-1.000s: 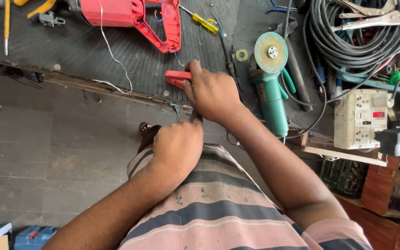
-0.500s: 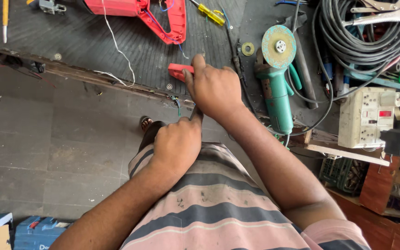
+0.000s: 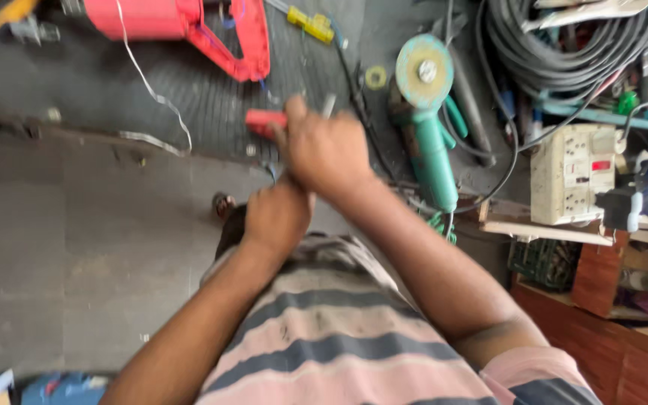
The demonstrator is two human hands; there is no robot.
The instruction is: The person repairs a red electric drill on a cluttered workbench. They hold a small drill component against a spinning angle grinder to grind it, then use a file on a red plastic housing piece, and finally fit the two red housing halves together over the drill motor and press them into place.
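the right hand [image 3: 328, 150] is clenched around a red-handled tool [image 3: 264, 121] just above the mat's edge, and the left hand [image 3: 277, 217], fisted below and touching it, hides whatever it pinches. a green angle grinder [image 3: 429, 127] lies just beside them, a red power tool [image 3: 181, 26] farther up the dark mat [image 3: 99, 82], a white socket box [image 3: 570, 174] well apart.

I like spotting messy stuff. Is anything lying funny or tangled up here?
Yes. The black cables sit in a loose tangled heap at the top right, and a thin white wire trails crookedly across the dark mat beside the red power tool.
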